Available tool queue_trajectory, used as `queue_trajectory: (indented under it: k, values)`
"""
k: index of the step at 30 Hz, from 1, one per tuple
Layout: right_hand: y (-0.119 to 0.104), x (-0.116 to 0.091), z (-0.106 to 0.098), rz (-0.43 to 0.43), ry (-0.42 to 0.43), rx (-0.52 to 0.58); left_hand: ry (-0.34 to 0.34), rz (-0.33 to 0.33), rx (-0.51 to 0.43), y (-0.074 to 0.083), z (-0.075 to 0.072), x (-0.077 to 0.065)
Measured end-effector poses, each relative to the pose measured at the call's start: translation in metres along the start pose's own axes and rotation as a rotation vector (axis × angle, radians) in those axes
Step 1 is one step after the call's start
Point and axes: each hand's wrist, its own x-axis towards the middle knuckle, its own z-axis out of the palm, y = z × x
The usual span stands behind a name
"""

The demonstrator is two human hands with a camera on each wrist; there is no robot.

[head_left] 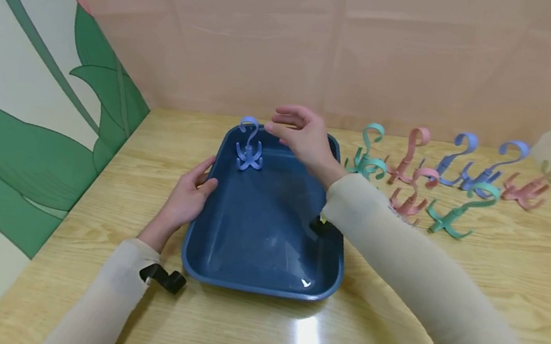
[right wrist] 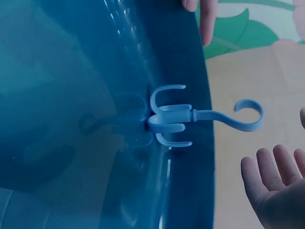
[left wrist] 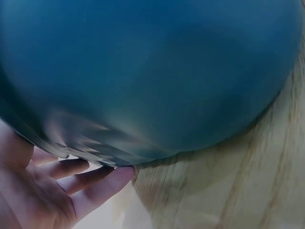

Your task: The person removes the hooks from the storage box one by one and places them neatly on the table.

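A dark blue plastic tray (head_left: pixel 269 218) lies on the table with a single blue four-prong hanging hook (head_left: pixel 249 153) standing upright near its far left corner. The person's left hand (head_left: pixel 189 198) holds the tray's left side, thumb at the rim and fingers along the outer wall; the left wrist view shows those fingers (left wrist: pixel 102 188) against the wall. Over the tray's far edge, the right hand (head_left: pixel 306 138) hovers to the right of the hook's curved top. The right wrist view shows its loosely bent fingers (right wrist: pixel 274 167) apart from the hook, holding nothing.
Right of the tray stand several similar hooks: green (head_left: pixel 454 218), pink (head_left: pixel 411 200) and blue (head_left: pixel 487 169). The wood-grain table (head_left: pixel 242 332) meets a beige covering (head_left: pixel 298 46) behind and a tulip-patterned panel (head_left: pixel 39 121) at left.
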Motion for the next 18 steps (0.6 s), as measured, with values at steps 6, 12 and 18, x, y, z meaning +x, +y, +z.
queue_trajectory:
  k: [6,12,18]
  values:
    - [0.014,0.016,0.008,0.017,0.012,-0.06,-0.001,-0.001,0.001,0.001,0.0,0.0]
    - [0.021,0.029,0.019,0.031,-0.029,-0.097,0.002,0.0,-0.011,0.001,-0.001,-0.001]
    - [0.025,0.037,0.03,0.089,-0.075,-0.174,0.003,-0.001,-0.005,0.0,0.0,0.0]
